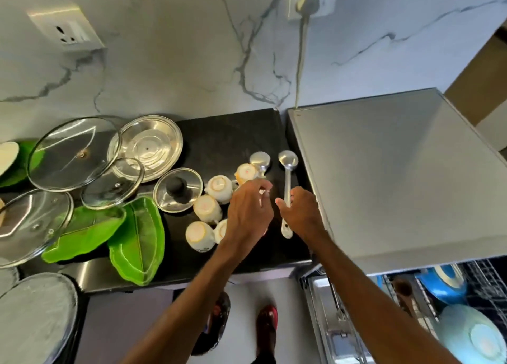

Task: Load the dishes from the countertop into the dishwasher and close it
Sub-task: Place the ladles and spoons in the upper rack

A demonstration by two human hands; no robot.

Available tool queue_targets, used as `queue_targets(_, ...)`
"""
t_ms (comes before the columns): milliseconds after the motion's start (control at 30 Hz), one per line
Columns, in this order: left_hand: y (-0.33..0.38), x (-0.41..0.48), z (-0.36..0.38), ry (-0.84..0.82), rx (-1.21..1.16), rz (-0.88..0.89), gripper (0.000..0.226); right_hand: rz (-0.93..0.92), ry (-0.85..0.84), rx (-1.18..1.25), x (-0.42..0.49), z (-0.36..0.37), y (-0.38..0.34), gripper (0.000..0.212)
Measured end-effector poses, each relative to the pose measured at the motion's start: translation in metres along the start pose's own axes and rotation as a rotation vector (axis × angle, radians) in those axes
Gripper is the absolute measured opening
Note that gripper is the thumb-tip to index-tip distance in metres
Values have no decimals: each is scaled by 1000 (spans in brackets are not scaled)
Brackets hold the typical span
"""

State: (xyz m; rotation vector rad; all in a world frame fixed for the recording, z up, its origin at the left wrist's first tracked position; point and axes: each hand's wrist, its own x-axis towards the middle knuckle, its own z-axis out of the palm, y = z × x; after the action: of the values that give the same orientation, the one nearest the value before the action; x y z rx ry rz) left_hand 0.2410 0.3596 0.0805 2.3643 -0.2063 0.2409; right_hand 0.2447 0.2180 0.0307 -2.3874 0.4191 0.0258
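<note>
Two steel ladles lie on the black countertop [227, 141] beside the dishwasher [397, 171]. My right hand [300, 214] pinches the handle of the right ladle [288, 160] near its middle. My left hand [248, 210] curls its fingers over the handle of the left ladle [259, 160], hiding most of that handle. Several white cups [218, 188] stand upside down just left of my left hand. The dishwasher is open, and its rack [406, 308] at the lower right holds blue bowls [477, 333].
Glass lids [72, 155], a steel plate [145, 146], a small lid with a black knob [178, 189] and green leaf-shaped plates [137, 240] crowd the counter's left half. A grey round plate [35, 317] sits at the lower left. My feet [266, 325] stand below the counter edge.
</note>
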Motion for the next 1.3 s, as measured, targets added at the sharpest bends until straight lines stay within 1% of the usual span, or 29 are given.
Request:
queue_targets(67,-7,24,0,7,33,14,16,59,-35,-82,17,13,-10,50)
queue_targets(133,-14,51,6,-29,111,1,16,99,-73,-179,27,23,-16,57)
queue_targets(200,-19,78,18,-94,218,-15,19,131,-68,-209,34,29,-19,53)
queue_targets(300,-27,119,43,-251,424,-98,42,178,-66,-193,42,31,-18,42)
queue_targets(400,-35,149,70,-444,654,-221,69,203,-51,-173,46,25,-11,41)
queue_targets(500,-44,167,88,-584,758,-315,81,230,-23,-125,47,20,1,42)
queue_targets(600,-48,179,97,-639,720,-383,87,238,22,-64,42,14,17,34)
queue_targets(700,-50,188,99,-658,624,-339,87,231,47,-11,33,11,26,25)
queue_targets(833,-51,190,95,-624,549,-224,83,230,90,69,19,9,29,19)
queue_targets(900,-52,189,96,-579,496,-206,78,218,112,97,10,8,31,19)
queue_targets(1033,-40,186,97,-440,232,-228,63,205,167,128,-3,3,33,20)
queue_targets(1167,-16,181,91,-323,41,-109,68,196,257,162,-19,-11,37,23)
queue_targets(1300,21,153,85,-240,-84,58,71,157,437,190,-43,-38,45,25)
